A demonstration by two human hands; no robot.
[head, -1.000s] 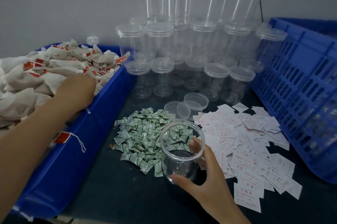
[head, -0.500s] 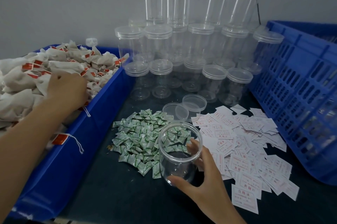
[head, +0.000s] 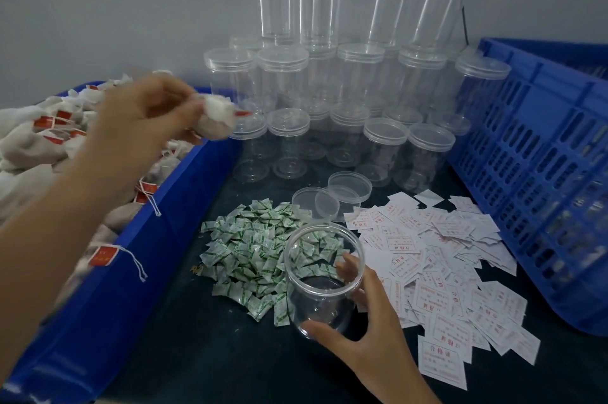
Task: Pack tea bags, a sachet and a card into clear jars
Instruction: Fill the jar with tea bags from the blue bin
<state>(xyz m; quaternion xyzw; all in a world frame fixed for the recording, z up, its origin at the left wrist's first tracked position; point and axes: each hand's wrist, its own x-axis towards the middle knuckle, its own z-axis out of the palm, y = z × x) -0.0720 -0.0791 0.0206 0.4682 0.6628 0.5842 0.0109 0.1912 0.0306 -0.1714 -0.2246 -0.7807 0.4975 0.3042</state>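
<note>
My right hand [head: 368, 331] grips an open, empty clear jar [head: 320, 281] that stands tilted on the dark table. My left hand [head: 141, 130] is lifted above the blue bin's [head: 184, 206] right rim and pinches a white tea bag [head: 215, 118] with a red tag; the bag is blurred. More tea bags [head: 29, 143] with red tags fill the bin at the left. A heap of green-and-white sachets [head: 253, 249] lies left of the jar. White cards [head: 441, 272] with red print are spread to the jar's right.
Lidded clear jars [head: 329, 100] are stacked in tiers against the back wall. Two loose lids [head: 332, 199] lie behind the sachets. A blue slatted crate [head: 543, 166] stands along the right side.
My left hand came up out of the bin and moved right with one tea bag pinched in it. My right hand and the jar stayed where they were.
</note>
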